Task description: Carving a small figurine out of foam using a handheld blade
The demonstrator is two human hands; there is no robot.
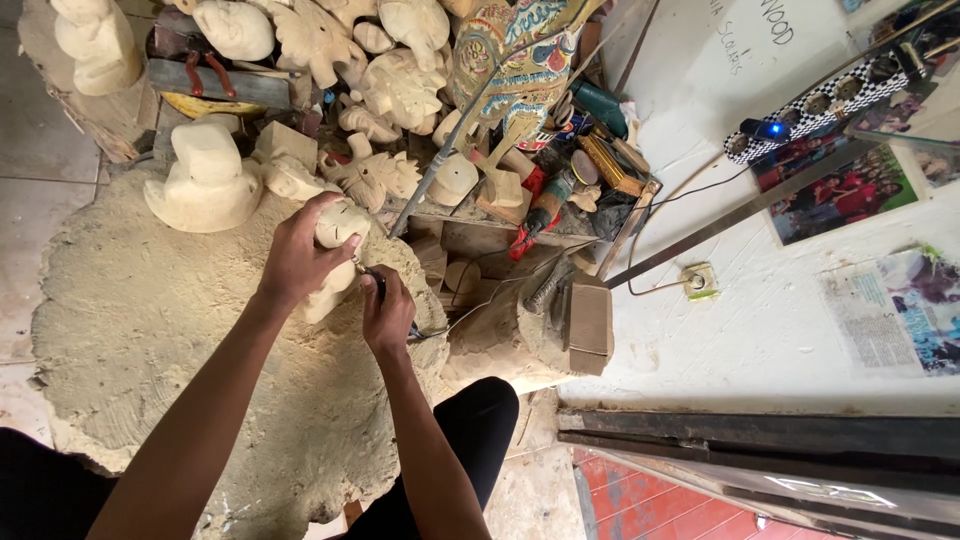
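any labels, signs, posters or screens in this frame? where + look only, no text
Handwritten sign: top right wall, dark marker on white.
Photo poster: right wall below checkered strip, rectangular, red and green with people.
Printed sheet: far right wall, pale page, blue-purple picture.
No screens or packages.

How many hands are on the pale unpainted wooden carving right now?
1: the left hand grips the pale unpainted wooden carving; the right hand holds a dark-handled tool against it.
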